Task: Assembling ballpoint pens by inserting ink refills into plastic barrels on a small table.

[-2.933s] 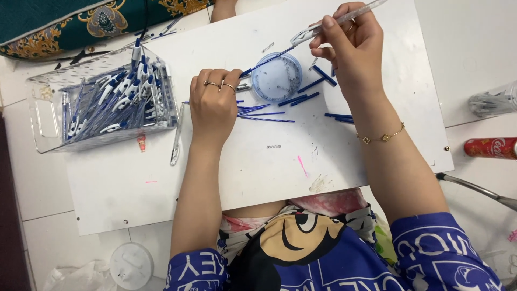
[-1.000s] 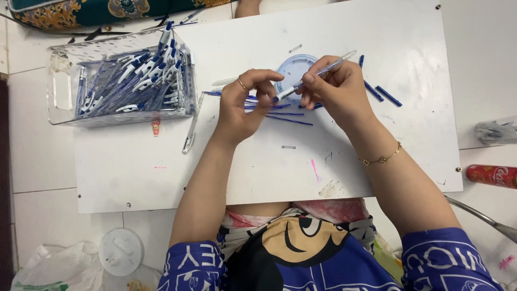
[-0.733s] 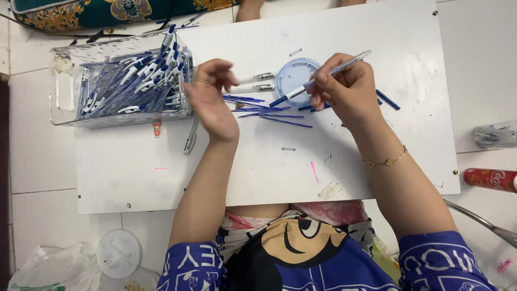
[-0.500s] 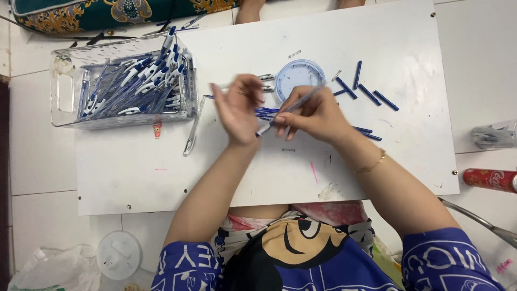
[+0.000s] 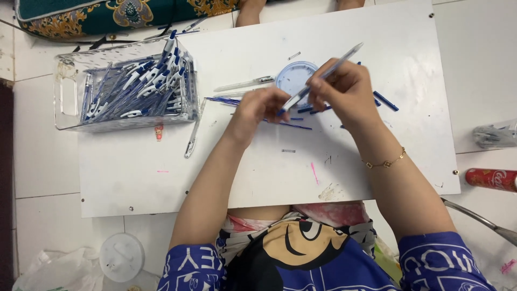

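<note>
My right hand (image 5: pixel 347 91) grips a clear pen barrel (image 5: pixel 328 73) that slants up to the right over the white board (image 5: pixel 226 172). My left hand (image 5: pixel 258 108) pinches at the barrel's lower end, where a blue tip shows. Under both hands lie loose blue refills and pen parts (image 5: pixel 223 101). A round blue lid (image 5: pixel 295 78) sits just behind the hands. A clear plastic box (image 5: pixel 67 99) at the left holds several assembled blue-and-white pens (image 5: pixel 145 86).
Two loose clear pen barrels (image 5: pixel 245 83) (image 5: pixel 193 137) lie on the board, and small springs (image 5: pixel 288 151). A red can (image 5: pixel 493 179) lies at the right, a clear bag (image 5: pixel 493 134) above it. A white lid (image 5: pixel 121 256) sits on the floor. Another person's arms (image 5: pixel 250 11) show at the far edge.
My right hand has lifted the pen barrel off the pile and tilted it up to the right. My left hand has closed in on its lower end.
</note>
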